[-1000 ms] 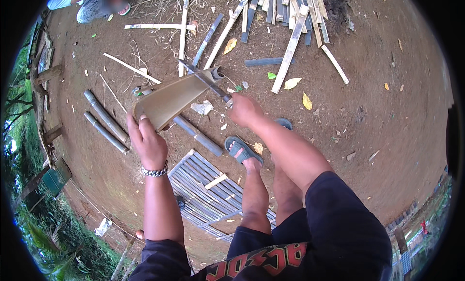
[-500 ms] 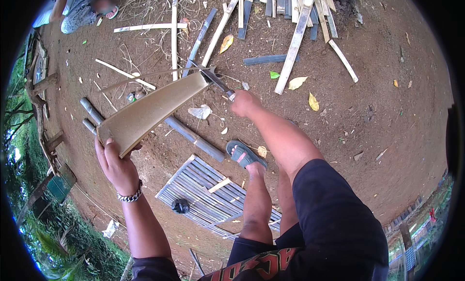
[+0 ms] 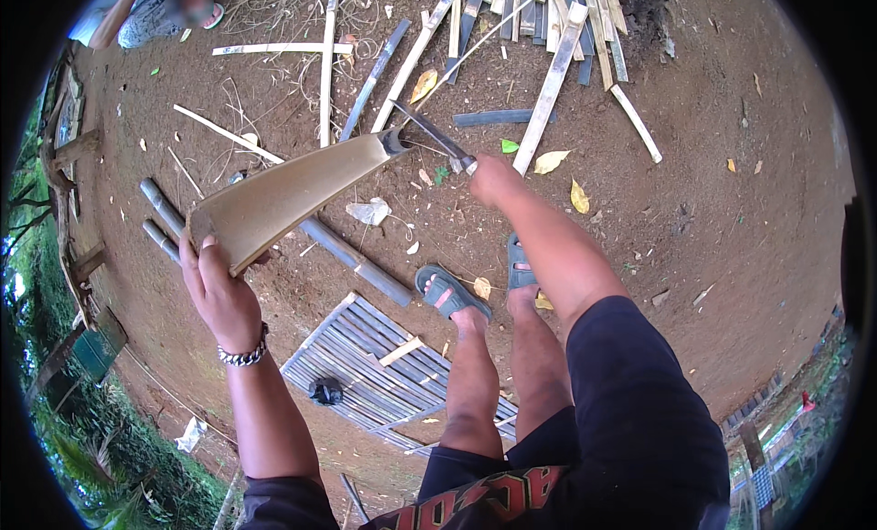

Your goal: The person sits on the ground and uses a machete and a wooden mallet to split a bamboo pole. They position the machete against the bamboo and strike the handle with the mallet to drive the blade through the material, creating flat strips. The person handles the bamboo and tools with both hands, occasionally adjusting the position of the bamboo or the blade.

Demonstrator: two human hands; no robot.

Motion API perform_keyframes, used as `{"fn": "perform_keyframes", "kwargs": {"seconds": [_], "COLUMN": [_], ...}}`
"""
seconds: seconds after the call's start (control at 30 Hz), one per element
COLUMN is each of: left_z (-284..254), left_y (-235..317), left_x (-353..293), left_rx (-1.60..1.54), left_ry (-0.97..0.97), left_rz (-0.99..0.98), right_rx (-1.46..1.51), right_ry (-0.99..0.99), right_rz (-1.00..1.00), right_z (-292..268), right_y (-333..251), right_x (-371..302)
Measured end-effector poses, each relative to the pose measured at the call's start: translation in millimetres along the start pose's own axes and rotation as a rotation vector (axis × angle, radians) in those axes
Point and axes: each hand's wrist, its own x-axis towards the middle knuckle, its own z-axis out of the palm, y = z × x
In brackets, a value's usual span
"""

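My left hand (image 3: 222, 297) grips the near end of a split bamboo piece (image 3: 292, 201), its pale hollow side facing up. The thumb lies over the rim; most of the fingers are hidden underneath. Closed around a knife handle, my right hand (image 3: 495, 181) is just beyond the bamboo's far end. The dark knife blade (image 3: 434, 132) points up and left, apart from the bamboo. A long thin bamboo strip (image 3: 493, 35) extends from near the blade toward the far woodpile.
Bamboo slats (image 3: 551, 87) are heaped at the far side. A bamboo pole (image 3: 356, 260) and a slatted bamboo panel (image 3: 365, 375) with a black bag (image 3: 325, 391) lie on the dirt. My sandaled feet stand beside them. Another person (image 3: 164, 18) is at far left.
The thin strip along the bamboo's far edge has come away and now points toward the slat heap. My right hand and knife have moved right, away from the bamboo's end.
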Motion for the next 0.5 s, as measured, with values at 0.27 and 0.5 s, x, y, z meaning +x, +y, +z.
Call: {"fn": "perform_keyframes", "kwargs": {"seconds": [0.27, 0.5], "left_z": [-23, -51], "left_y": [34, 18], "left_x": [8, -30], "left_rx": [-1.078, -0.917], "left_ry": [-0.098, -0.024], "left_rz": [-0.87, -0.863], "right_rx": [0.188, 0.246], "right_ry": [-0.051, -0.009], "right_rz": [-0.027, -0.119], "right_z": [48, 52], "right_y": [2, -31], "right_x": [1, 9]}}
